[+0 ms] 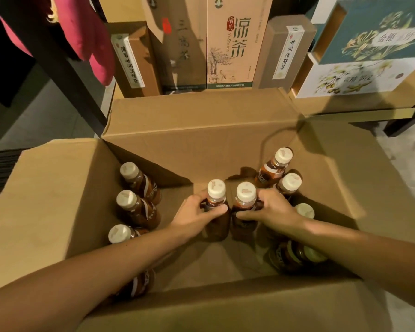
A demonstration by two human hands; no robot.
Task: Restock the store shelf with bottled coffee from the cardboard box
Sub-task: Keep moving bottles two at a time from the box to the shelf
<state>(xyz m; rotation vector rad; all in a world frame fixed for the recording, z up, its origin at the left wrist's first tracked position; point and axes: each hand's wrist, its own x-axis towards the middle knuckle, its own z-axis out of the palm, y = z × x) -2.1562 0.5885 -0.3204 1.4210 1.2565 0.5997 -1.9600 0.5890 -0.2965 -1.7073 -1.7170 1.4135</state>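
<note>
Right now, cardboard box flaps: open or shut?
Open. The cardboard box flaps are folded outward; capped coffee bottles show inside.

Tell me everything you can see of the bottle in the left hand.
The bottle is upright near the middle of the open cardboard box: cream cap, clear neck, brownish label, dark coffee below. The left hand grips it under the cap, thumb across the front. It is beside a second bottle, held by the right hand; contact unclear.
</note>
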